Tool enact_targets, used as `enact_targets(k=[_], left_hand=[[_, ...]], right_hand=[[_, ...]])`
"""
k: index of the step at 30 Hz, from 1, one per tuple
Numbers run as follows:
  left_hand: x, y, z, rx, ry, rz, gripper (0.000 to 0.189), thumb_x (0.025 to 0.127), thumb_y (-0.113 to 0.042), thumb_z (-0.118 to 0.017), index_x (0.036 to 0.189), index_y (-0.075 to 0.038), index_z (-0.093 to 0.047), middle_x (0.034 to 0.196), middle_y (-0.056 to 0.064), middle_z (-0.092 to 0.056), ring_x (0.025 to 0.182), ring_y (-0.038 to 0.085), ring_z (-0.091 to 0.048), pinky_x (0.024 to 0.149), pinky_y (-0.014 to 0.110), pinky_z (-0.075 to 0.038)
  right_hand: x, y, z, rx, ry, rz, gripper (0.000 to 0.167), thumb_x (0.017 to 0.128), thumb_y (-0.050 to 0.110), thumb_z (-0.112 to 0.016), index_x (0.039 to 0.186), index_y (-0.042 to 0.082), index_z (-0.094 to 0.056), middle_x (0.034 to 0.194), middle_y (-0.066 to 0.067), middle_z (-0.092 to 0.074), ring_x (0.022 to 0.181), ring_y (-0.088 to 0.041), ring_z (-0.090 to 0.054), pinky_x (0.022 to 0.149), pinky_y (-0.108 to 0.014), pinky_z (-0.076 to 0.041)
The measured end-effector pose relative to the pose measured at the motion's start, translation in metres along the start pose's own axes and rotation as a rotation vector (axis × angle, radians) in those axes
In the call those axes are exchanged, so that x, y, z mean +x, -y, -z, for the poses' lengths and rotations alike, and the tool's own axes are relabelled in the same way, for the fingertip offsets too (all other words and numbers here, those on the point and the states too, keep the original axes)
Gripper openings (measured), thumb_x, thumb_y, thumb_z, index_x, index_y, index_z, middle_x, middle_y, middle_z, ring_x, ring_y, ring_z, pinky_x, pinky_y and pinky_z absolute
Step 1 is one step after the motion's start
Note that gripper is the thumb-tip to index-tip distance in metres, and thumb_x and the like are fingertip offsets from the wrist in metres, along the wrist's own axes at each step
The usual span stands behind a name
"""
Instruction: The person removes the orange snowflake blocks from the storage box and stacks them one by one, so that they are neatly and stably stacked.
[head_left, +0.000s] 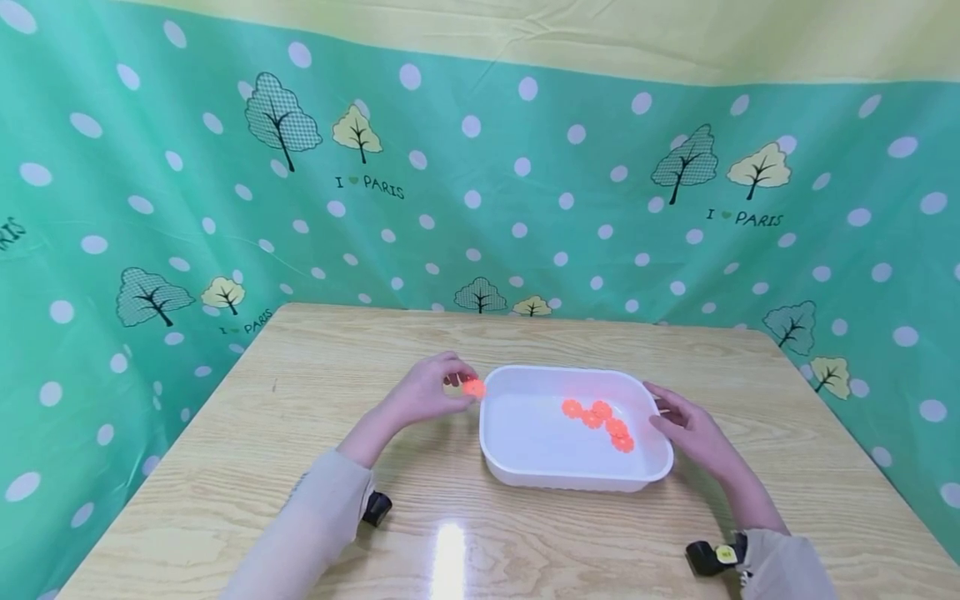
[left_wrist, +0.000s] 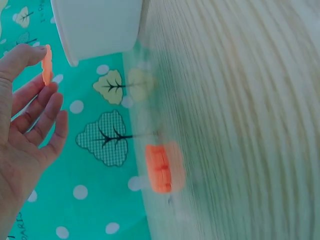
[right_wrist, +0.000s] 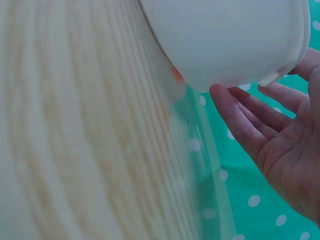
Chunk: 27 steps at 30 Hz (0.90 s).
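My left hand (head_left: 431, 389) pinches a thin orange scalloped disc (left_wrist: 47, 65) between thumb and index finger, the other fingers loosely spread. It is just outside the left rim of a white plastic basin (head_left: 525, 450). My right hand (head_left: 693, 429) holds the basin's right rim, with the thumb at the rim and the fingers against the outer wall (right_wrist: 235, 40). Several matching orange discs (head_left: 592, 419) lie inside on the right half of the basin floor, some overlapping.
On the wooden table (head_left: 570, 542), orange discs (left_wrist: 159, 169) stand in a short stack; the left hand and arm seem to hide them from the head view. A green dotted curtain (head_left: 525, 250) hangs behind the table. Both wrists carry small black cameras (head_left: 377, 508).
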<state>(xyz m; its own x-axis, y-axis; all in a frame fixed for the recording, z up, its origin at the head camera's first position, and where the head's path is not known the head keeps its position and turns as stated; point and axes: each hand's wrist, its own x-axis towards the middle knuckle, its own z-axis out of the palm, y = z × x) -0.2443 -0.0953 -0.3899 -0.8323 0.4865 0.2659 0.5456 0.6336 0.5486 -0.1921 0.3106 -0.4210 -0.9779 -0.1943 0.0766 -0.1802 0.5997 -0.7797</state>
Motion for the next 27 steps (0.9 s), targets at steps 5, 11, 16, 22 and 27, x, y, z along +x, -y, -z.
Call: enact_targets(k=[5, 11, 16, 22, 27], left_hand=[[-0.005, 0.006, 0.003, 0.022, -0.007, 0.011, 0.031, 0.07, -0.024, -0.073, 0.099, -0.015, -0.067, 0.089, -0.009, -0.057, 0.081, 0.007, -0.052, 0.071, 0.025, -0.046], [-0.012, 0.014, 0.004, -0.01, -0.002, 0.071, 0.034, 0.071, -0.024, -0.074, 0.102, -0.013, -0.066, 0.089, -0.007, -0.058, 0.082, 0.011, -0.053, 0.073, 0.03, -0.048], [-0.017, 0.023, 0.005, -0.01, -0.009, 0.115, 0.034, 0.071, -0.025, -0.074, 0.102, -0.013, -0.066, 0.091, -0.006, -0.058, 0.083, 0.012, -0.053, 0.073, 0.028, -0.047], [-0.023, 0.036, 0.008, 0.002, -0.019, 0.099, 0.03, 0.071, -0.022, -0.073, 0.098, -0.013, -0.066, 0.089, -0.005, -0.057, 0.08, 0.012, -0.053, 0.07, 0.026, -0.046], [-0.028, 0.044, 0.011, 0.012, -0.004, 0.099, 0.031, 0.07, -0.02, -0.074, 0.099, -0.012, -0.066, 0.088, -0.005, -0.058, 0.08, 0.012, -0.052, 0.067, 0.025, -0.046]], right_hand=[[0.0, -0.001, -0.001, -0.023, -0.003, -0.002, 0.055, 0.092, 0.028, -0.052, 0.139, 0.005, -0.034, 0.122, -0.021, -0.051, 0.102, -0.017, -0.054, 0.079, -0.015, -0.045], [0.001, -0.001, -0.001, -0.034, -0.004, -0.01, 0.056, 0.093, 0.03, -0.051, 0.14, 0.006, -0.034, 0.122, -0.021, -0.051, 0.105, -0.031, -0.053, 0.079, -0.015, -0.045], [0.001, 0.001, 0.0, -0.036, -0.001, -0.011, 0.055, 0.092, 0.028, -0.051, 0.14, 0.006, -0.034, 0.122, -0.022, -0.051, 0.104, -0.027, -0.054, 0.079, -0.016, -0.045], [0.0, 0.003, 0.0, -0.033, -0.004, -0.012, 0.055, 0.092, 0.027, -0.052, 0.139, 0.006, -0.035, 0.122, -0.022, -0.052, 0.099, -0.009, -0.053, 0.079, -0.016, -0.045], [0.0, 0.005, 0.001, -0.033, -0.005, -0.01, 0.054, 0.092, 0.026, -0.052, 0.139, 0.005, -0.035, 0.121, -0.022, -0.052, 0.098, -0.01, -0.053, 0.079, -0.016, -0.045]])
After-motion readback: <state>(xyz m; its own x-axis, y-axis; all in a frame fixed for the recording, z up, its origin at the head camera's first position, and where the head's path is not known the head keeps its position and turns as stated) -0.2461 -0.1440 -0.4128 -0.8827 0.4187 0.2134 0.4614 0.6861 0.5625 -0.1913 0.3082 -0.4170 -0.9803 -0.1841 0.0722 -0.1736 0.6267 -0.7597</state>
